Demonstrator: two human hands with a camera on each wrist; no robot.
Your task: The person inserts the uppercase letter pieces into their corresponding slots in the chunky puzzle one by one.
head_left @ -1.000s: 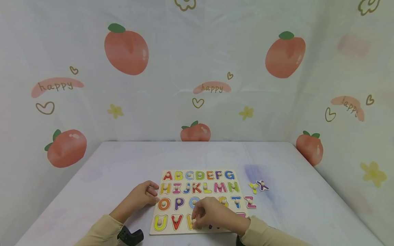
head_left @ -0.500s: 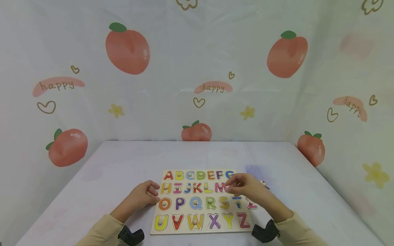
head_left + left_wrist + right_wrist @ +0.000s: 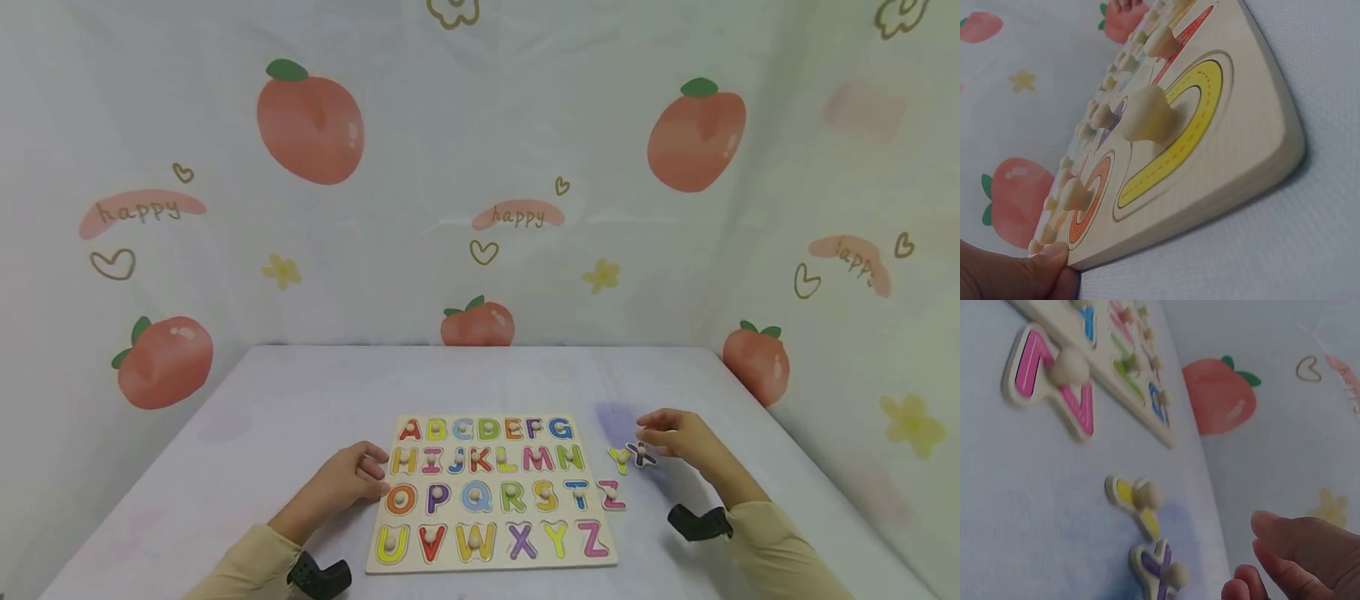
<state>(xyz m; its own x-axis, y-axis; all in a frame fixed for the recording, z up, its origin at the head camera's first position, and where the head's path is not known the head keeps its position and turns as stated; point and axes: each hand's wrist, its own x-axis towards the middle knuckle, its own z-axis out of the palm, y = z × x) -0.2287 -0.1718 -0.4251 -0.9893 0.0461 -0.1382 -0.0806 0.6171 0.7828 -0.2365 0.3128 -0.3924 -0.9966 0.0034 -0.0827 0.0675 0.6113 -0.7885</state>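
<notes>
A wooden alphabet puzzle board [image 3: 495, 517] lies on the table; most letters carry a round knob. Its bottom-right X, Y and Z [image 3: 592, 539] show no knobs. My left hand [image 3: 347, 477] rests at the board's left edge, its thumb touching the rim near the orange O [image 3: 1089, 209]. To the right of the board, my right hand [image 3: 684, 437] hovers with loosely bent fingers over the purple X piece [image 3: 641, 455], holding nothing. Beside that lies the yellow Y piece [image 3: 618, 459]. The pink Z piece [image 3: 1054, 381] lies close to the board's right edge.
The white tabletop [image 3: 315, 392] has a bluish smudge [image 3: 617, 419] behind the loose pieces. A fruit-printed cloth [image 3: 405, 275] surrounds it at the back and sides. Dark wrist devices [image 3: 697, 523] are on both forearms.
My right hand has left the W in the board's bottom row, where a knobbed W now sits, and moved up and right over the loose pieces. My left hand has stayed put.
</notes>
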